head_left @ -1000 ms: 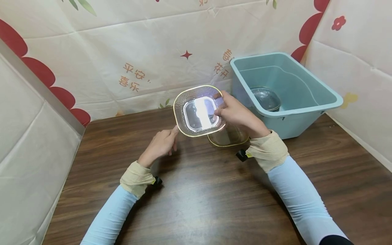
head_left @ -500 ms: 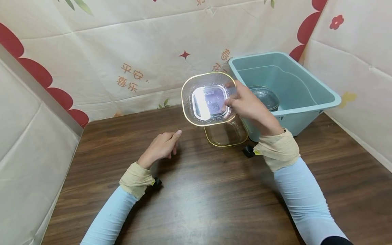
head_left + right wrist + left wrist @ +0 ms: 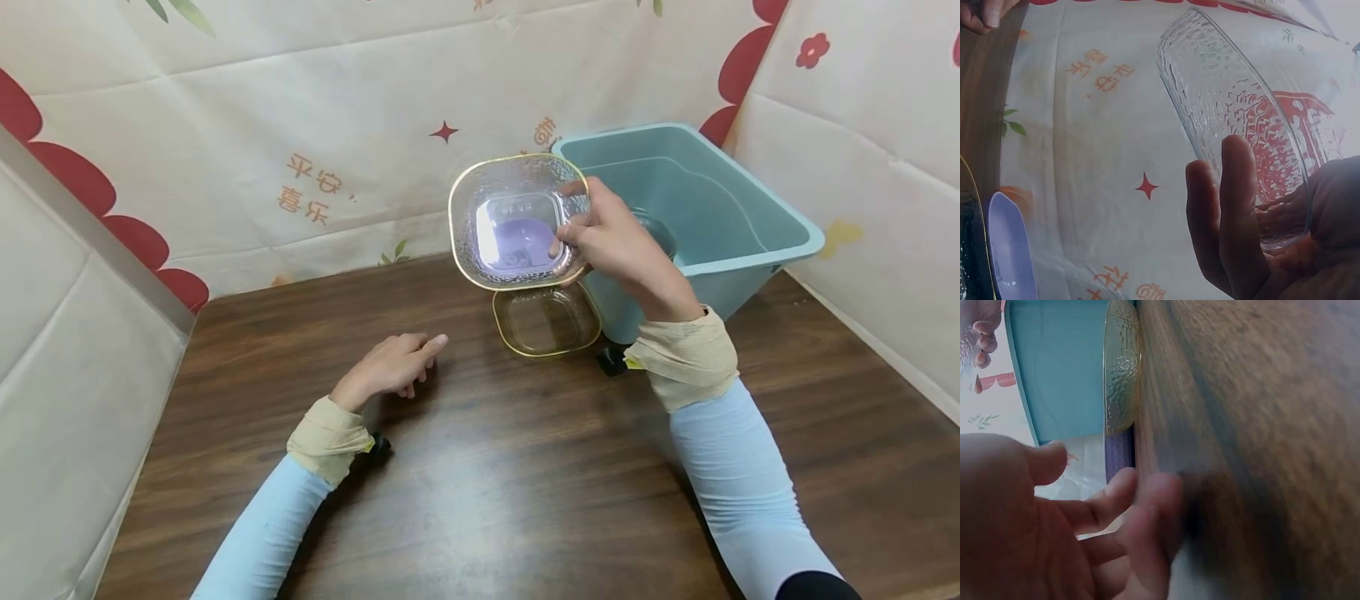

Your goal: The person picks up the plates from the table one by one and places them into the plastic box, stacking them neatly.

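Right hand [image 3: 617, 250] holds a clear, textured, square glass bowl with a gold rim [image 3: 519, 220] up off the tabletop, at the far centre of the scene, just left of the light-blue rectangular plastic tub [image 3: 757, 218]. Grip: fingers and thumb curled over the bowl's right edge, pinching the wall; in the right wrist view two fingers [image 3: 1235, 206] lie against the glass wall of the bowl [image 3: 1235, 106].

Orientation: bowl tipped steeply on edge, mouth facing near, toward the person, base toward the far wall. Bowl is roughly as wide as it is long, so no clear long axis. A violet patch shows through the base; I cannot tell whether it is a reflection or something behind the glass.

Directly below it, a second clear square glass bowl with a gold rim [image 3: 546, 323] sits upright on the tabletop, close against the tub's near-left corner. Another glass dish [image 3: 660, 233] lies inside the tub, mostly hidden by the right hand.

Left hand [image 3: 390, 365] rests on the tabletop at left of centre, well apart from both bowls, fingers loosely extended, holding nothing; the left wrist view shows the fingers [image 3: 1147, 512] lying on the wood.

Surface: dark brown wood-grain tabletop [image 3: 487, 483]. Surround: cream sheeting with red scallops, stars and orange characters [image 3: 315, 192] on the far, left and right sides
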Available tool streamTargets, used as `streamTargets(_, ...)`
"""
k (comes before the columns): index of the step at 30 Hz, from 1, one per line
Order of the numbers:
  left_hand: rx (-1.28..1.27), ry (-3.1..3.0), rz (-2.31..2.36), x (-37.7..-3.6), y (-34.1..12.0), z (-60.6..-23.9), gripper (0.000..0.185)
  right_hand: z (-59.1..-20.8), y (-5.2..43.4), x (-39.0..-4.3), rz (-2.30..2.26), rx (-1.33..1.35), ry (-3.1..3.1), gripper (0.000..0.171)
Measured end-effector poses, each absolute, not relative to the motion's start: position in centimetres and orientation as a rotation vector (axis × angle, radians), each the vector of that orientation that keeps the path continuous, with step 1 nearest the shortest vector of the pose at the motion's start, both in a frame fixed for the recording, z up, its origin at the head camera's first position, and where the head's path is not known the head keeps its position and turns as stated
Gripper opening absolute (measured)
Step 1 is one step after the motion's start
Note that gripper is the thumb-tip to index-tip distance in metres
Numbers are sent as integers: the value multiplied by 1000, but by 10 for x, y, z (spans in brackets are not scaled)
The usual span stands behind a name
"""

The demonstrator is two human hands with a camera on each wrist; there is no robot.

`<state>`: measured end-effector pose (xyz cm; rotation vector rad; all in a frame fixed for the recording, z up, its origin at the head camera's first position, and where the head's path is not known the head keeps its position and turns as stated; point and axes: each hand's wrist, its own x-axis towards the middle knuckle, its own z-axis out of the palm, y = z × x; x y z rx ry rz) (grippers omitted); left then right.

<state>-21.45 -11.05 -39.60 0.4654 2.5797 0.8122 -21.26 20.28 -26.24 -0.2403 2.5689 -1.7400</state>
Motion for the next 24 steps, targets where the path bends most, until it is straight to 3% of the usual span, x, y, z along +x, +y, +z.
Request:
streamTargets(7,549,2507,755,-214,-110,-396,36,-255,212,-211,-1729,-229,2600,51)
streamTargets(24,531,2572,807,-211,-111,-390,37,-201,272,-226,-1738,-168,2679,44)
